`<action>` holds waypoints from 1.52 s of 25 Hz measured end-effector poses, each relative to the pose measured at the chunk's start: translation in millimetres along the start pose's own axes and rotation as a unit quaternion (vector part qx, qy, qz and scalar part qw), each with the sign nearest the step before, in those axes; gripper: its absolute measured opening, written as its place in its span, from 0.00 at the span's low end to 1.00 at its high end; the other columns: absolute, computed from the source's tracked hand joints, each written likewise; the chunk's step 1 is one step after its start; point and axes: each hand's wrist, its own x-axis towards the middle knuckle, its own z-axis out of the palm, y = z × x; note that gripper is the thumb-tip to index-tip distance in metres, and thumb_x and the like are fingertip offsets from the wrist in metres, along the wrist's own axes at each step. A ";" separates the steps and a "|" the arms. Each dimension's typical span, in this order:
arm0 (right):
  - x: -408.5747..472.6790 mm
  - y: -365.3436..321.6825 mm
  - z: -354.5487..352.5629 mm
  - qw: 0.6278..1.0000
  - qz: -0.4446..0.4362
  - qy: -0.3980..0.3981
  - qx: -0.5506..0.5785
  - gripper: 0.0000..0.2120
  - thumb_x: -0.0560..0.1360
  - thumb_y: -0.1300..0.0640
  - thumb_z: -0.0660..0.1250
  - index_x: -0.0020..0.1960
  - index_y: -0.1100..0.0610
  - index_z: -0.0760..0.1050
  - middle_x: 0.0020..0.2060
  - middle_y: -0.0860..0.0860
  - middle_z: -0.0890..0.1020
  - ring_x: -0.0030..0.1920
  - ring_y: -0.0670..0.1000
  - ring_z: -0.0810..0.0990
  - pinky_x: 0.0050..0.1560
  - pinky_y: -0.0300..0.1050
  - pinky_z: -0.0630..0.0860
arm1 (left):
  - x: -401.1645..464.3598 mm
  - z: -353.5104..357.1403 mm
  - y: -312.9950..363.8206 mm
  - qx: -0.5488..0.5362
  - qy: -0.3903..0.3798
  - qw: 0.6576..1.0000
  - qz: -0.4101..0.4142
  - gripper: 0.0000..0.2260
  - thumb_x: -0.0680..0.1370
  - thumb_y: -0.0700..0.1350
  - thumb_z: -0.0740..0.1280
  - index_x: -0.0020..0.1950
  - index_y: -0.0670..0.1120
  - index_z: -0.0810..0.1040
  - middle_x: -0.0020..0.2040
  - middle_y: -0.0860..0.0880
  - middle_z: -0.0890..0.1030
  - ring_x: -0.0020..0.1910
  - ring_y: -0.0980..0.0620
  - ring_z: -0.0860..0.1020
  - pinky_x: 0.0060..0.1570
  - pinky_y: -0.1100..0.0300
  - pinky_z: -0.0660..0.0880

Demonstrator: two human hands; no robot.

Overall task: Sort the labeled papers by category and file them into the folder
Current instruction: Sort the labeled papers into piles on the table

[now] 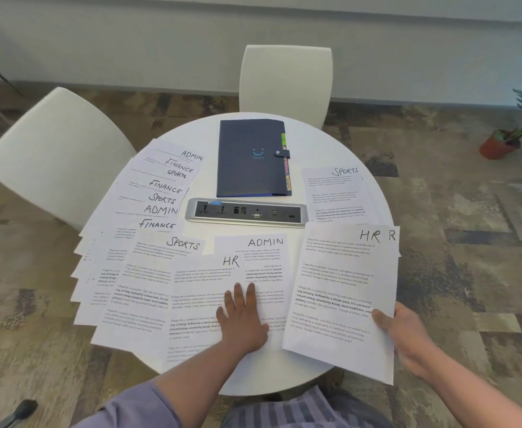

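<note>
On the round tabletop [324,143], the left hand [242,319] pressed flat on an HR sheet [204,291], holding nothing. The right hand [405,332] pinched the HR stack [340,291] by its near right edge; thin, floppy, slippery paper, best supported there. The folder [250,159] lay closed beyond.

The power strip [246,212] sits mid-bench [330,143]. Behind it lies the folder [250,168]. Left of it my labelled sheets fan out [148,211]; right of it lies a SPORTS sheet [337,193]. Before it lie ADMIN [262,251] and HR sheets [201,288]; the HR pair [340,288] lies before-right.
</note>
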 end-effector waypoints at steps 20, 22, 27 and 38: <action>106.0 -43.2 -176.1 0.999 0.023 0.001 0.044 0.13 0.84 0.65 0.62 0.68 0.62 0.75 0.58 0.58 0.83 0.54 0.59 0.83 0.57 0.59 0.78 | 59.0 -9.0 203.4 -0.298 0.069 0.949 -0.072 0.33 0.78 0.57 0.70 0.77 0.43 0.66 0.72 0.44 0.70 0.71 0.43 0.71 0.69 0.49 0.70; 117.2 -49.7 -189.5 0.998 0.023 -0.012 0.049 0.12 0.84 0.65 0.62 0.66 0.61 0.75 0.56 0.56 0.84 0.53 0.58 0.83 0.57 0.58 0.78 | 76.8 -7.5 223.3 -0.296 0.106 0.944 -0.100 0.34 0.76 0.58 0.71 0.76 0.43 0.67 0.70 0.43 0.71 0.69 0.42 0.72 0.68 0.47 0.71; 141.3 -64.1 -204.7 0.998 0.016 -0.029 0.046 0.12 0.84 0.65 0.62 0.65 0.59 0.77 0.55 0.54 0.84 0.54 0.57 0.84 0.60 0.59 0.78 | 115.6 -13.9 249.4 -0.301 0.138 0.933 -0.144 0.35 0.72 0.61 0.75 0.69 0.41 0.70 0.64 0.43 0.74 0.64 0.40 0.74 0.65 0.45 0.73; 165.6 -69.2 -222.3 0.998 0.026 -0.045 0.034 0.12 0.84 0.64 0.63 0.64 0.57 0.78 0.57 0.52 0.86 0.57 0.58 0.84 0.64 0.63 0.78 | 147.9 -19.0 258.7 -0.256 0.122 0.937 -0.204 0.24 0.70 0.58 0.74 0.54 0.42 0.75 0.50 0.47 0.79 0.51 0.43 0.79 0.52 0.51 0.78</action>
